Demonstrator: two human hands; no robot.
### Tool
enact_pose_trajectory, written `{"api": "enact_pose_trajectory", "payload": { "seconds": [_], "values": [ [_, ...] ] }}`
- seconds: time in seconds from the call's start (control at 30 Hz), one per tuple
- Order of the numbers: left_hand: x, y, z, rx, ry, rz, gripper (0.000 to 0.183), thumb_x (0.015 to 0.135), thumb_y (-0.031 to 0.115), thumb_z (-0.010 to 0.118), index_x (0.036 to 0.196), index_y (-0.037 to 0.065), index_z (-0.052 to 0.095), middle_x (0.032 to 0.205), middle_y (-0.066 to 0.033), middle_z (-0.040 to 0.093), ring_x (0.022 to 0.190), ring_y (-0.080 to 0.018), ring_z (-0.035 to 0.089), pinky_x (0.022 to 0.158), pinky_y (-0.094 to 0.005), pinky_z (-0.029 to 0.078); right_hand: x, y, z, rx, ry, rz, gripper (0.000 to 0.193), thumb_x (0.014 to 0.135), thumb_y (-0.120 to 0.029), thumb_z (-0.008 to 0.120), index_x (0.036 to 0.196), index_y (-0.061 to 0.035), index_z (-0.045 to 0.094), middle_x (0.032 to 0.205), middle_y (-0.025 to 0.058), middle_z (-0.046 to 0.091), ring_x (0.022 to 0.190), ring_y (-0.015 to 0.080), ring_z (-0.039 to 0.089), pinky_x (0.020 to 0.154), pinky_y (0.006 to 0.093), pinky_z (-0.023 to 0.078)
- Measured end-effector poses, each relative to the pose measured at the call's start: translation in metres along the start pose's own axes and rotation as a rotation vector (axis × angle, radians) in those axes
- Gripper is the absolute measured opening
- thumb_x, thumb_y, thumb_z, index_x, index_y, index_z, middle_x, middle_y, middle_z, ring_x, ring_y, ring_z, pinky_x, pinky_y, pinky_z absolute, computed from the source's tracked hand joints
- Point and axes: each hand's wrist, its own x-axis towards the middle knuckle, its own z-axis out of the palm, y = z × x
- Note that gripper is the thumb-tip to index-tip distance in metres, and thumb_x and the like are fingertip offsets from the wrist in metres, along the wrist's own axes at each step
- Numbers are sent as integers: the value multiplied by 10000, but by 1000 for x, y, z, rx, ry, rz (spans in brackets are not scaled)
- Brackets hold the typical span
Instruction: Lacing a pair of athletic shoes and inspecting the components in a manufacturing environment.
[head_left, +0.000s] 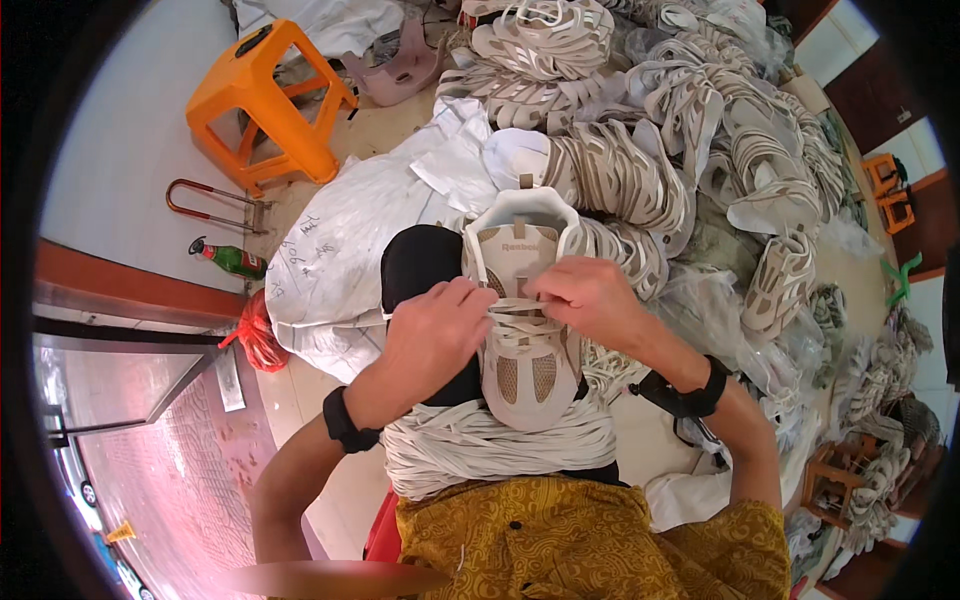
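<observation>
A beige and white sneaker (528, 385) rests on my lap, its toe toward me and its tongue and collar facing away. Its pale shoelace (522, 326) crosses the lower part of the throat in several rows. At the left eyelets, my left hand (432, 335) is closed, thumb and fingertips pinching the lace. My right hand (598, 300) is closed in a pinch on the lace at the right eyelets; its fingertips are partly hidden. Across my thighs, just below the toe, lies a thick bundle of loose pale laces (495, 448).
Heaps of similar shoe uppers (620, 185) fill the floor ahead and to the right, with clear plastic bags among them. A white woven sack (345, 245) lies ahead left. Beyond it are an orange stool (262, 95), a green bottle (232, 260) and a red plastic bag (260, 335).
</observation>
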Motion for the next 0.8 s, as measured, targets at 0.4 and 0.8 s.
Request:
{"api": "enact_pose_trajectory", "payload": {
  "seconds": [0.4, 0.8],
  "values": [
    [-4, -20, 15, -3, -84, -131, 148, 731, 94, 599, 830, 55, 497, 749, -120, 582, 653, -308, 576, 537, -390, 455, -20, -15, 12, -90, 43, 34, 92, 539, -94, 635, 582, -71, 557, 648, 51, 530, 605, 216, 510, 503, 303, 408],
    [-8, -26, 17, -35, -39, -134, 109, 742, 123, 590, 785, 58, 514, 719, -118, 580, 644, -310, 572, 536, -391, 454, -10, -23, 7, -494, -20, -187, 204, 584, -146, 616, 735, -74, 500, 556, 12, 468, 524, 155, 531, 449, 276, 420]
  ]
}}
